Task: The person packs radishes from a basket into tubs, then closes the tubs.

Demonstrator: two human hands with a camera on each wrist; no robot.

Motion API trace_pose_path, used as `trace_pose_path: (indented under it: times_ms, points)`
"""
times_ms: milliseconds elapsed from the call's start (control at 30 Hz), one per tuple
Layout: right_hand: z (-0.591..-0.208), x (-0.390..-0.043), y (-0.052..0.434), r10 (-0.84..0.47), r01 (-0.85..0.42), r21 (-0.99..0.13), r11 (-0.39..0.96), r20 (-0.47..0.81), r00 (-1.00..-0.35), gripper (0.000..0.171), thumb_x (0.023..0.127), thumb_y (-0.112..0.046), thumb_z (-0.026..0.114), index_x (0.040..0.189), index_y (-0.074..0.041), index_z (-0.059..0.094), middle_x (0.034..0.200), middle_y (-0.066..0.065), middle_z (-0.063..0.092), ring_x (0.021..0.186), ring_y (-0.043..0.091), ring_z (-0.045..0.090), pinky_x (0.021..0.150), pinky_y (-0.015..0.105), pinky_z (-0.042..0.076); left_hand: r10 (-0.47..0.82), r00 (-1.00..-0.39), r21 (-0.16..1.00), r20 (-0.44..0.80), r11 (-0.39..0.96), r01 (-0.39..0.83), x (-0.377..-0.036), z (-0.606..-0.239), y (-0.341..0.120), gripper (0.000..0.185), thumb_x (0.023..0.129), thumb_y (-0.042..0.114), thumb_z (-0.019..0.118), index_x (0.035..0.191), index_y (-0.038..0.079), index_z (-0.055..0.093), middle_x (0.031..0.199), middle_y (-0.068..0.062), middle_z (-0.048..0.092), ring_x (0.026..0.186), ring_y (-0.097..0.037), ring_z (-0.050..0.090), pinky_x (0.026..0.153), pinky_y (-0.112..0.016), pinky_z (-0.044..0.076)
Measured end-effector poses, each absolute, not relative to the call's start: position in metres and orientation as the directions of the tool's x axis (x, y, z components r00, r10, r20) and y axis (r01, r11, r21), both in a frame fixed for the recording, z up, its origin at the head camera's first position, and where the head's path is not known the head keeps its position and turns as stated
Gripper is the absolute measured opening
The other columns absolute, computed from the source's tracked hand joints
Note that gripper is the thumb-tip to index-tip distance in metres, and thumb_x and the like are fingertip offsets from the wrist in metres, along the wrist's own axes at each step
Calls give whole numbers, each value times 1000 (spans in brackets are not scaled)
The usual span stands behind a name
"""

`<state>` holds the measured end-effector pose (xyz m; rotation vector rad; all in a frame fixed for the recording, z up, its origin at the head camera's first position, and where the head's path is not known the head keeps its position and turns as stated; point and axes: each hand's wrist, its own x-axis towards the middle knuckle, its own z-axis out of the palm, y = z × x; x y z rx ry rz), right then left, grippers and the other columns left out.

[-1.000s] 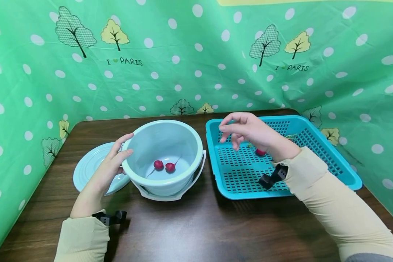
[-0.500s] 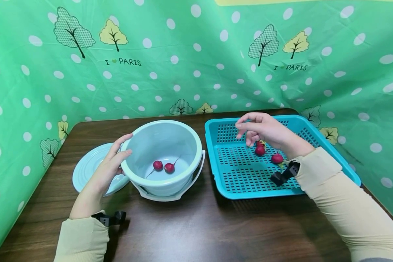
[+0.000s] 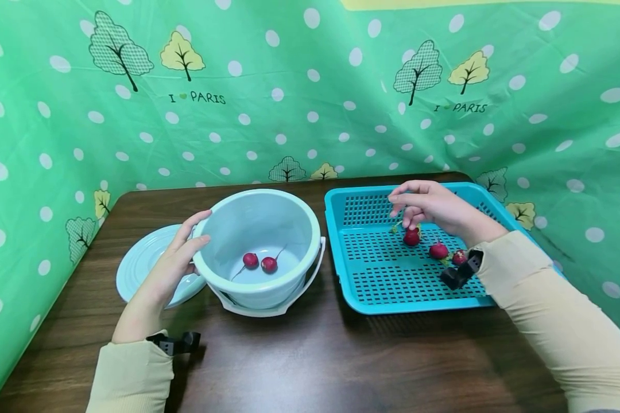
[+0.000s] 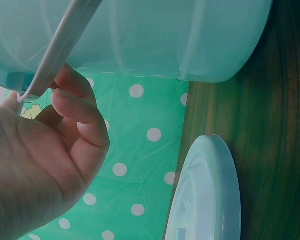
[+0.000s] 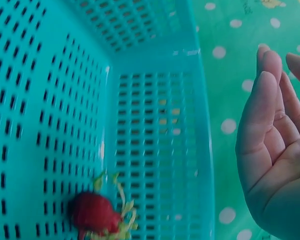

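A pale blue bucket (image 3: 260,221) stands mid-table with two red radishes (image 3: 259,261) on its bottom. My left hand (image 3: 196,229) holds its left rim, thumb on top and fingers against the outer wall; the left wrist view shows those curled fingers (image 4: 77,107) beside the white handle (image 4: 60,47). My right hand (image 3: 405,209) hovers inside the teal perforated tray (image 3: 336,252), its fingers loose and empty just above a radish (image 3: 411,236). Two more radishes (image 3: 438,250) (image 3: 458,257) lie near my wrist. In the right wrist view the relaxed right hand (image 5: 275,125) is apart from a radish (image 5: 92,212).
The bucket's round lid (image 3: 139,264) lies flat on the dark wooden table (image 3: 299,367), left of the bucket and partly under my left hand. A green dotted cloth (image 3: 310,115) walls in the back and both sides. The tray reaches close to the right cloth.
My right hand has moved rightwards from the tray's left end and sunk towards the radishes, uncovering more of them. The left hand and bucket have stayed put.
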<state>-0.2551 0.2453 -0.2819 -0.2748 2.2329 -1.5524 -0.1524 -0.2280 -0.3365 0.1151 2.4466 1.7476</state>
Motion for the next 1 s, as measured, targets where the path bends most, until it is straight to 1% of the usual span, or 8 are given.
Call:
trace_pose_path:
  times_ms: [167,300,500,633,800,1000]
  points:
    - [-289,-265,261,-397,84,-931,356,-232,-888,15,101,-28,59,109,-17,64,90,4,71,64,16,66,63,31,56,140,-988,946,-67,324,-18,-153,-336,-227,55,105,41,40,156,35,22,157,-9,19,102,-21,55,76,-34,49]
    - [-294,-269,273,-397,95,-931,352,-241,-885,14,102,-28,57,108,-18,65,89,1,71,65,14,67,64,30,56,143,-987,947,-66,320,-17,-153,-336,-227,54,105,41,40,156,35,21,157,-9,18,103,-23,54,74,-32,50]
    - [-298,-272,282,-396,101,-929,356,-248,-884,15,102,-28,56,108,-19,66,90,2,71,66,14,67,65,30,56,145,-988,950,-57,312,-9,-153,-337,-227,54,105,40,40,155,35,22,157,-9,18,99,-20,56,72,-31,50]
    - [-301,-274,288,-401,101,-915,390,-268,-876,16,103,-26,54,111,-18,66,91,3,71,67,15,67,64,29,56,142,-988,949,-59,314,-11,-153,-336,-227,54,105,41,40,156,35,22,157,-9,18,99,-20,55,72,-31,50]
    - [-308,-274,294,-381,105,-885,454,-299,-875,19,103,-29,54,115,-16,61,93,1,71,69,16,68,67,31,57,138,-988,948,-67,316,-20,-153,-336,-226,55,105,41,40,156,34,21,156,-10,18,101,-21,54,73,-31,49]
    - [-314,-277,297,-386,134,-875,466,-337,-859,21,103,-30,53,117,-16,60,94,3,73,69,14,68,68,33,58,138,-988,949,-64,315,-17,-153,-337,-226,55,105,41,40,156,34,21,157,-10,18,102,-22,54,75,-31,50]
